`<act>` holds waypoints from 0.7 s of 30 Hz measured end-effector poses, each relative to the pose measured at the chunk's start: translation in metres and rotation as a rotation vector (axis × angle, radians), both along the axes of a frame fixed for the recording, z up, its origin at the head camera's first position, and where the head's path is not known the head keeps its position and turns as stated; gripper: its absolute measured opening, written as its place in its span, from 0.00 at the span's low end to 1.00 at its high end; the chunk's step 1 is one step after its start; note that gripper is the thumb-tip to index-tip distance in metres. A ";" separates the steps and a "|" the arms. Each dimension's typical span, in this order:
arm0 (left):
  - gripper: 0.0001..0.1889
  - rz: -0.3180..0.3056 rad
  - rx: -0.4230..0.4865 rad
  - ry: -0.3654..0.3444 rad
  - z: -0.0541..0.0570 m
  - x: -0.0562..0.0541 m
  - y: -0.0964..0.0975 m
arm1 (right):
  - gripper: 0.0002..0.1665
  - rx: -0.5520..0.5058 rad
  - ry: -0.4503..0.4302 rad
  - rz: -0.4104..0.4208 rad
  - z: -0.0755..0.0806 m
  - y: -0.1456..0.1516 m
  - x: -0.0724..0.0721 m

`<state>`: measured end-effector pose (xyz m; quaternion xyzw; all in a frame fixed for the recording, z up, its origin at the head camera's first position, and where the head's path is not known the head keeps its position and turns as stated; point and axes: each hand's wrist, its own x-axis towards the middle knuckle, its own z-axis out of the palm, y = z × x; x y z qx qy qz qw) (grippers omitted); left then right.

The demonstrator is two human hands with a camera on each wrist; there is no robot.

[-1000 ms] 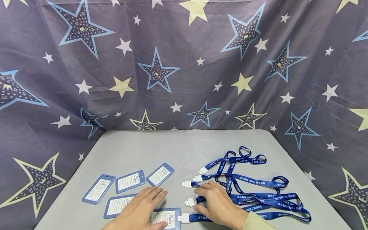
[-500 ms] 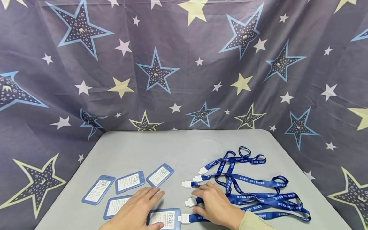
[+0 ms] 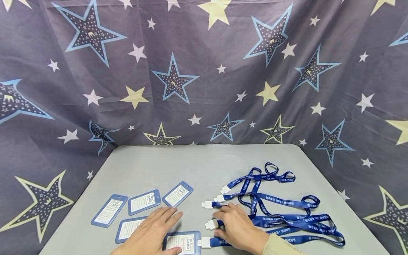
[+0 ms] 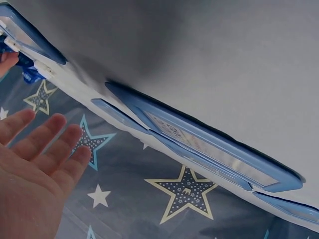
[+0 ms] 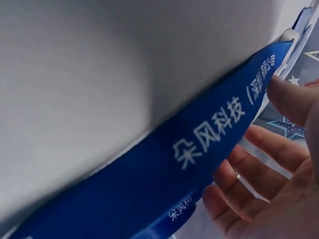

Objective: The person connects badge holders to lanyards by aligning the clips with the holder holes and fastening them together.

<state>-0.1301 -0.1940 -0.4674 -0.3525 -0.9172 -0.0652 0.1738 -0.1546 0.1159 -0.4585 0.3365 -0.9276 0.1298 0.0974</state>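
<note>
In the head view my left hand (image 3: 151, 231) hovers low over the left part of a blue ID card holder (image 3: 188, 237), fingers spread and relaxed. The left wrist view shows its fingers (image 4: 65, 144) apart from the tilted-looking card holders (image 4: 209, 137). Meeting the front holder's slotted end is the white plastic clip (image 3: 204, 242) of a blue lanyard (image 3: 220, 241). My right hand (image 3: 239, 226) lies across that lanyard and the one behind it, fingers loosely bent. Seen from the right wrist, the printed strap (image 5: 199, 134) runs alongside its fingers, with the thumb apart from them.
Several card holders lie at the left, among them one partly under my left hand (image 3: 127, 228) and one at the back (image 3: 177, 193). More lanyards (image 3: 283, 200) spread loosely at the right, white clips (image 3: 208, 204) facing left. A star-patterned curtain (image 3: 204, 71) hangs behind the grey table (image 3: 191, 159).
My left hand has shifted slightly left and down, uncovering more of the front card holder. The right hand has moved slightly left. Holders and lanyards stay in place.
</note>
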 end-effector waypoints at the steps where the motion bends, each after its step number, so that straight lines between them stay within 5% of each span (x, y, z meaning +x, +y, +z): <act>1: 0.47 0.002 -0.002 -0.013 0.000 0.000 0.000 | 0.24 0.006 0.004 -0.001 -0.001 0.000 0.000; 10: 0.47 -0.002 -0.025 -0.153 0.002 0.001 0.003 | 0.19 0.074 0.055 -0.001 -0.004 -0.005 0.001; 21: 0.48 -0.015 -0.026 -0.156 0.000 -0.001 0.004 | 0.11 0.077 0.111 0.005 -0.008 -0.008 -0.001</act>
